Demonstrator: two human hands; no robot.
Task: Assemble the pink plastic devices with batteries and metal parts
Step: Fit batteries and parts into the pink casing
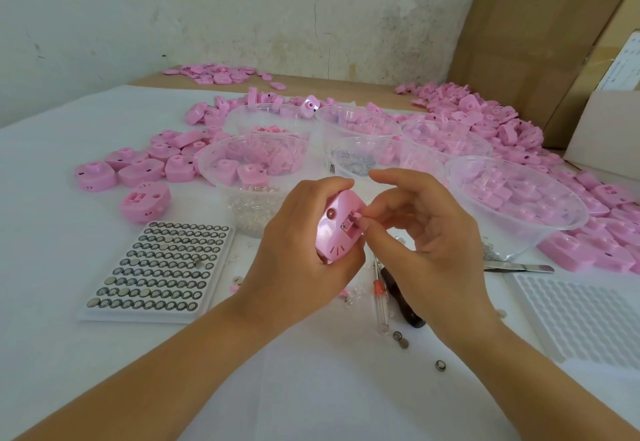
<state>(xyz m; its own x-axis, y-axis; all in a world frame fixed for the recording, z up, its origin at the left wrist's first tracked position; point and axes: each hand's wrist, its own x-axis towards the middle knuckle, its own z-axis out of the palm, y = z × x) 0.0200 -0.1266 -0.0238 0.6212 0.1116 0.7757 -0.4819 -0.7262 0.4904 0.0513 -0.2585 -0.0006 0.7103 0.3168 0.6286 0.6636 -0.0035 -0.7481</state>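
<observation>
Our left hand (304, 250) grips the pink device (341, 226), its open slot facing our right hand (426, 226), which pinches a small pink piece (360, 216) there.

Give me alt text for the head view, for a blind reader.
A left hand grips a pink plastic device while the right hand pinches a small pink part at its open compartment. A white tray of button batteries lies to the left; clear plastic bowls stand behind.
</observation>
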